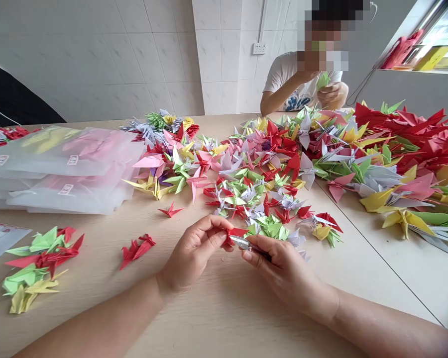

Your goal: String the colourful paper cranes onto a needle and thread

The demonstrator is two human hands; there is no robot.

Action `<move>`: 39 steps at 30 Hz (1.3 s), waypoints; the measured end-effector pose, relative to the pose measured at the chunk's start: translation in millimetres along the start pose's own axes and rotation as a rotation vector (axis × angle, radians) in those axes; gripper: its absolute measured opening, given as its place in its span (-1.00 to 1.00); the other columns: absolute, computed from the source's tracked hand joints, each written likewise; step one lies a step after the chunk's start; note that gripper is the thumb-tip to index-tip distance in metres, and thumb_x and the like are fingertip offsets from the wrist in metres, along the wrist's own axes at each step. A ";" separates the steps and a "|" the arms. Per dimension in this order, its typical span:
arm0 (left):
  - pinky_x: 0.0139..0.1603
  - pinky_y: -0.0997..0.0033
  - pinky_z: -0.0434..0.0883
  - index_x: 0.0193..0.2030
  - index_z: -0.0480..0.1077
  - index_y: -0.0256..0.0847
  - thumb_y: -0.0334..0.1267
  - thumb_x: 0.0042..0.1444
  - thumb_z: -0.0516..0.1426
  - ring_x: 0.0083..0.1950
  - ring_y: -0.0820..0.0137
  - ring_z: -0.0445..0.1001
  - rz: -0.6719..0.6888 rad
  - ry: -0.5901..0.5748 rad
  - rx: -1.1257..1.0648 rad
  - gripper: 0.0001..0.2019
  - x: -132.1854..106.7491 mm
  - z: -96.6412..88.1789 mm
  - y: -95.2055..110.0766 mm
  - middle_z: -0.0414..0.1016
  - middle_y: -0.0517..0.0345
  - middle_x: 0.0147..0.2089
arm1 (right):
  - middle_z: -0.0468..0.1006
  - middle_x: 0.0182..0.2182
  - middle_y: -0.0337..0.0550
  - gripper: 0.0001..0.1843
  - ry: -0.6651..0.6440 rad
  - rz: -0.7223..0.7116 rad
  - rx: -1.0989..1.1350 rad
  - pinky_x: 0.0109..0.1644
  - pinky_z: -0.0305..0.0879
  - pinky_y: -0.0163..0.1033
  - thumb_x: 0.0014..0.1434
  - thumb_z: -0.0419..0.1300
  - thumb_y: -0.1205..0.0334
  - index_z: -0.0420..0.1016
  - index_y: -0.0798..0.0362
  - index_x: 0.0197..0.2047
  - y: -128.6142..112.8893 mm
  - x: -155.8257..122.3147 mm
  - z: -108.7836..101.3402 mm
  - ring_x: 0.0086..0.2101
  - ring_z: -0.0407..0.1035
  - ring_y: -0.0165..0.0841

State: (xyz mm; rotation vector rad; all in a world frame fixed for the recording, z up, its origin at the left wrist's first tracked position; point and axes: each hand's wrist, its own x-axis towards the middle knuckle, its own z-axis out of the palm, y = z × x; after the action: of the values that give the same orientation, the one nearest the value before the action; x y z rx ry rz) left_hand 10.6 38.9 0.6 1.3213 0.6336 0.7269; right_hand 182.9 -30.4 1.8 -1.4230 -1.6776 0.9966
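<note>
My left hand (pixel 194 251) pinches a small red folded paper piece (pixel 236 232) between thumb and fingers. My right hand (pixel 283 271) holds a slim silver pen-like tool (pixel 242 242) whose tip touches that red paper. Both hands hover just above the light wooden table (pixel 216 318), close together at the front centre. Right behind them lies a cluster of small paper cranes (pixel 261 223) in green, white and red.
A large heap of coloured paper cranes (pixel 358 154) covers the far and right table. Clear plastic bags (pixel 59 169) are stacked at left. Loose cranes (pixel 136 248) and a small pile (pixel 37 263) lie front left. Another person (pixel 306 84) sits opposite, folding green paper.
</note>
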 end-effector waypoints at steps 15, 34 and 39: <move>-0.22 0.47 0.30 -0.19 0.34 -0.18 -0.32 0.20 0.01 -0.30 0.50 0.36 0.005 -0.008 0.017 -0.88 1.1 -0.3 -1.7 0.37 0.20 -0.29 | 0.10 -0.62 -0.38 -0.76 0.017 0.003 -0.062 -0.55 -0.12 -0.39 0.22 0.02 0.21 0.24 0.08 -0.47 2.1 -0.9 1.2 -0.59 -0.04 -0.52; -0.23 0.44 0.30 -0.20 0.35 -0.19 -0.32 0.19 0.00 -0.30 0.48 0.33 -0.026 0.001 0.007 -0.88 0.8 -0.1 -1.6 0.36 0.17 -0.30 | 0.09 -0.60 -0.38 -0.74 0.003 0.018 -0.123 -0.52 -0.09 -0.39 0.24 0.00 0.22 0.18 0.08 -0.48 -0.4 -2.5 0.8 -0.57 -0.04 -0.52; -0.26 0.46 0.28 -0.22 0.35 -0.21 -0.33 0.18 0.01 -0.33 0.48 0.30 -0.013 0.005 0.005 -0.88 0.8 0.4 -0.8 0.35 0.17 -0.34 | 0.09 -0.62 -0.38 -0.73 0.014 0.050 -0.133 -0.54 -0.11 -0.37 0.24 -0.01 0.15 0.18 0.06 -0.47 1.5 -2.6 1.6 -0.58 -0.06 -0.51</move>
State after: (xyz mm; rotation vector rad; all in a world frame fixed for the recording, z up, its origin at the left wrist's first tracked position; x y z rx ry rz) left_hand 11.5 39.2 -0.1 1.3194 0.6475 0.7183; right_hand 182.5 -33.0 -0.4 -1.5616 -1.7327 0.9142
